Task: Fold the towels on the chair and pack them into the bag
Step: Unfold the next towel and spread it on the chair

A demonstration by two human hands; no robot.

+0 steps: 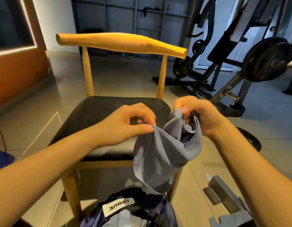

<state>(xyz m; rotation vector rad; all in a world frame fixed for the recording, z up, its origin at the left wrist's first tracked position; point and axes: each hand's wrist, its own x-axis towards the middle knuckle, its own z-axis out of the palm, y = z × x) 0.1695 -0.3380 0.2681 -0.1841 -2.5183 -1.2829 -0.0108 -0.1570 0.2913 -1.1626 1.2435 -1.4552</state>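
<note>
Both hands, left (125,123) and right (197,115), pinch the hemmed edge of a grey-blue microfibre towel (158,154), hung over the open navy fabric bag (130,210) before the black-seated wooden chair (99,112), probably to find corners for folding.

Towel (156,154): matt blue-grey woven cloth, stitched hem; chair (120,42): smooth wood frame, matt black seat; bag (151,212): dark fabric.
</note>
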